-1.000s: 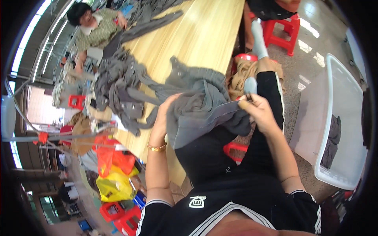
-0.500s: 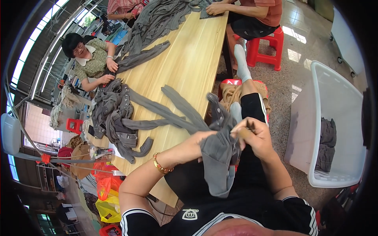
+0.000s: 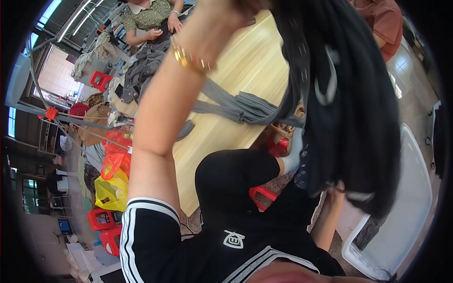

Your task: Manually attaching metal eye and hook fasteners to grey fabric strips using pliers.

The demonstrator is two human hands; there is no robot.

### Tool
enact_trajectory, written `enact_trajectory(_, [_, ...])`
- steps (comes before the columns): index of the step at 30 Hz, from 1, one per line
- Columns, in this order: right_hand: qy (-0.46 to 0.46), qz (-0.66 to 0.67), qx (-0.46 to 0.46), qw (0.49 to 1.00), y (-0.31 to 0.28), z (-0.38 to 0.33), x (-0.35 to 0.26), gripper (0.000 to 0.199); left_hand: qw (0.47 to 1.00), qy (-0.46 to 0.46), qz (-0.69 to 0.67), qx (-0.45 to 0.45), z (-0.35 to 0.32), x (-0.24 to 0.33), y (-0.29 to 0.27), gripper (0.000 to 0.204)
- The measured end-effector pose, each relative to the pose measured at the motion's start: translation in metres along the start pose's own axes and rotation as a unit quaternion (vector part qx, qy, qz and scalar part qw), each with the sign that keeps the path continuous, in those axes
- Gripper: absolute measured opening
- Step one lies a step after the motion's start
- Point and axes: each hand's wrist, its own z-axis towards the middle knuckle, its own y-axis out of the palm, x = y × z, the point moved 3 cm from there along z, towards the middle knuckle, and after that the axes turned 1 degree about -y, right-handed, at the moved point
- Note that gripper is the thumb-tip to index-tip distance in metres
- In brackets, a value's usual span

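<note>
A dark grey garment is held up close to the camera, hanging well above the counter and off its near right edge — over the lap. The left hand is raised at the top of the picture, mostly cut off by the rim; its grip cannot be told. A gold bracelet is worn on that wrist. The right hand is hidden behind the hanging cloth, so its state cannot be told either. Another grey garment is draped across the counter's near edge. A white basket is seen on the floor at the right.
</note>
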Motion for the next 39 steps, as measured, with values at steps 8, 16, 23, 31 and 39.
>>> enact_trajectory(8, [0.017, -0.068, -0.046, 0.996, -0.015, -0.001, 0.007, 0.021, 0.838, 0.113, 0.290, 0.447, 0.028, 0.090, -0.251, 0.029])
enact_trajectory(16, [0.075, -0.137, -0.101, 0.983, 0.003, -0.020, 0.029, 0.018, 0.422, -0.309, 0.651, 0.550, -0.220, -0.043, -0.331, 0.065])
enact_trajectory(23, [0.105, -0.195, -0.150, 0.964, 0.008, -0.014, 0.039, 0.018, 0.363, -0.394, 0.704, 0.467, -0.291, -0.042, -0.318, 0.057])
enact_trajectory(31, [0.112, -0.157, -0.144, 0.971, 0.002, -0.011, 0.039, 0.018, 0.719, -0.043, 0.465, 0.515, -0.263, 0.039, -0.296, 0.031])
enact_trajectory(39, [0.117, -0.168, -0.139, 0.969, 0.001, -0.009, 0.040, 0.017, 0.880, 0.226, 0.222, 0.353, -0.218, 0.164, -0.174, 0.016])
